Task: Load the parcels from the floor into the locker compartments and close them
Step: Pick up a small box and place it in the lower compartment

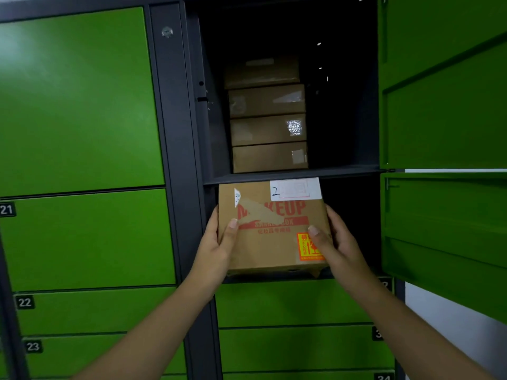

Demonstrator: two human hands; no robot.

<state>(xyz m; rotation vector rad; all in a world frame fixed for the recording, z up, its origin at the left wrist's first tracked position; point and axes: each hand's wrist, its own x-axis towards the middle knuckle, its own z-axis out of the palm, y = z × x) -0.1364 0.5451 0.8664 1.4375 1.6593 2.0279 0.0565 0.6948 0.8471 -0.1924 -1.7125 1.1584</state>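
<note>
A brown cardboard parcel with red print, a white label and an orange sticker sits at the mouth of an open lower locker compartment. My left hand grips its left side and my right hand grips its right side, thumbs on top. The compartment above is open too and holds a stack of several brown parcels. Both green doors stand swung open to the right.
Shut green locker doors numbered 21, 22 and 23 fill the left column. More shut green doors lie below the open compartment. A dark grey frame post separates the columns. A pale wall strip shows at lower right.
</note>
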